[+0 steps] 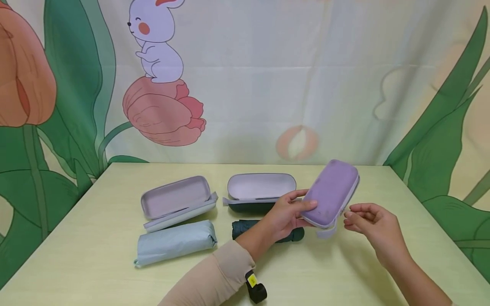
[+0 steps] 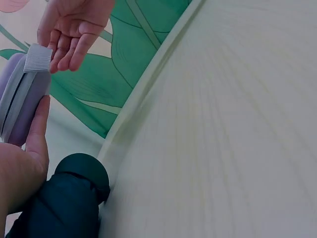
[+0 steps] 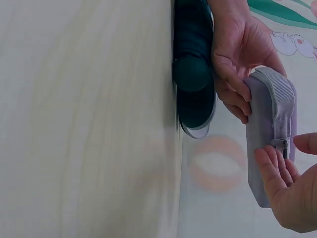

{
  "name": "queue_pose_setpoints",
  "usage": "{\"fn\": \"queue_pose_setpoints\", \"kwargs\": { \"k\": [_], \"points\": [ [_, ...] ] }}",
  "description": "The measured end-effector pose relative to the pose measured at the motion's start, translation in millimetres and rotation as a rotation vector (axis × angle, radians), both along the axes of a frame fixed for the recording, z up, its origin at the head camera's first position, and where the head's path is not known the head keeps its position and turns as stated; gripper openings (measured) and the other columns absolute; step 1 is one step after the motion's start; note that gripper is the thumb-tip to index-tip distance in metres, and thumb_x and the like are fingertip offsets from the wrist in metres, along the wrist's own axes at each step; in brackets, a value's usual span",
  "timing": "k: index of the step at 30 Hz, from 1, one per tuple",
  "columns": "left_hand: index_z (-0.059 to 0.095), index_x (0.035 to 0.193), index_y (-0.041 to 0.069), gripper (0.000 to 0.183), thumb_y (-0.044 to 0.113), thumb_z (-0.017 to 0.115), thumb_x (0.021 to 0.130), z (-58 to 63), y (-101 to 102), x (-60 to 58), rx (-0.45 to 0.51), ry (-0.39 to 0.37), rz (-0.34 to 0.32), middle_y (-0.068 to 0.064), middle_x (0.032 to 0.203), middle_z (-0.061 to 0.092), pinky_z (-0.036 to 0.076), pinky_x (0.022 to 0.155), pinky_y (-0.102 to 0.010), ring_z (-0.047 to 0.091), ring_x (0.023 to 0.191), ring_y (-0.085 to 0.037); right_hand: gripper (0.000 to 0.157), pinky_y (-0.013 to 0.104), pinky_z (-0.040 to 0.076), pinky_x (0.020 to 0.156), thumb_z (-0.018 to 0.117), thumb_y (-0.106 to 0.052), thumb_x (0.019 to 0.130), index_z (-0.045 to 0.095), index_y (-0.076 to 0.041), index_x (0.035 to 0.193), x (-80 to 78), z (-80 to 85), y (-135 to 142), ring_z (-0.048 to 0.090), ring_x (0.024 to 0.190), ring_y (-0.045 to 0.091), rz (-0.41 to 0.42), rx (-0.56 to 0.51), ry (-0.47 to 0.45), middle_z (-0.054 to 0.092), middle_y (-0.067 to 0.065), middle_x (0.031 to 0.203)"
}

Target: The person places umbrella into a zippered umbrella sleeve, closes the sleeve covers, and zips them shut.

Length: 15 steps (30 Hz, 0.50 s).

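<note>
My left hand (image 1: 285, 214) grips a closed purple zip case (image 1: 332, 193) by its lower end and holds it tilted above the table. A pale strap loop (image 1: 327, 232) hangs from that end. In the right wrist view the zipper pull (image 3: 280, 144) shows on the case's side. Close beside it is my right hand (image 1: 377, 229), fingers loosely bent and thumb apart from them in the right wrist view. Behind my left wrist lies a dark green folded umbrella (image 1: 296, 234), partly hidden by the forearm.
At the left an opened case with a lilac inside (image 1: 176, 197) lies behind a light blue folded umbrella (image 1: 176, 243). Another opened case, dark green outside with a pale inside (image 1: 262, 185), sits behind the dark umbrella. A printed curtain (image 1: 245, 85) hangs behind the table (image 1: 76, 255).
</note>
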<state>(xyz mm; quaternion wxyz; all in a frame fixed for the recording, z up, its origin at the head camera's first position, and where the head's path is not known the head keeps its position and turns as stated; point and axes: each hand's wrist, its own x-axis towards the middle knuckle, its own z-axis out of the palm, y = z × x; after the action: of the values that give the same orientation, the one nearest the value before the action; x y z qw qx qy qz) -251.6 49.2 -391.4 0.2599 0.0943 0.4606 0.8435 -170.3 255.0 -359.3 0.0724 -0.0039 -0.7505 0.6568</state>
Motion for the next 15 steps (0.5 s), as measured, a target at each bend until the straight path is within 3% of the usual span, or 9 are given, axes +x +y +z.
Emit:
{"fn": "queue_pose_setpoints", "kwargs": {
  "k": [6,15],
  "points": [
    [0.056,0.131,0.005,0.043,0.002,0.067,0.089,-1.3,0.2,-0.3,-0.002,0.002,0.014,-0.016,0.112,0.064,0.053,0.083,-0.051,0.068,0.088,-0.026,0.032,0.028,0.057,0.074,0.072,-0.008,0.089,0.057,0.014,0.108,-2.4,-1.6,-3.6,0.069,0.079,0.012,-0.007,0.108,0.050,0.069,0.002,0.088],
    [0.055,0.131,0.005,0.044,0.002,0.067,0.089,-2.6,1.3,0.1,0.005,0.006,0.029,-0.015,0.112,0.064,0.053,0.084,-0.052,0.067,0.089,-0.026,0.029,0.031,0.057,0.075,0.069,-0.007,0.090,0.057,0.014,0.106,-5.9,-3.0,-6.5,0.070,0.077,0.015,0.000,0.065,0.039,0.069,0.001,0.085]
  ]
}}
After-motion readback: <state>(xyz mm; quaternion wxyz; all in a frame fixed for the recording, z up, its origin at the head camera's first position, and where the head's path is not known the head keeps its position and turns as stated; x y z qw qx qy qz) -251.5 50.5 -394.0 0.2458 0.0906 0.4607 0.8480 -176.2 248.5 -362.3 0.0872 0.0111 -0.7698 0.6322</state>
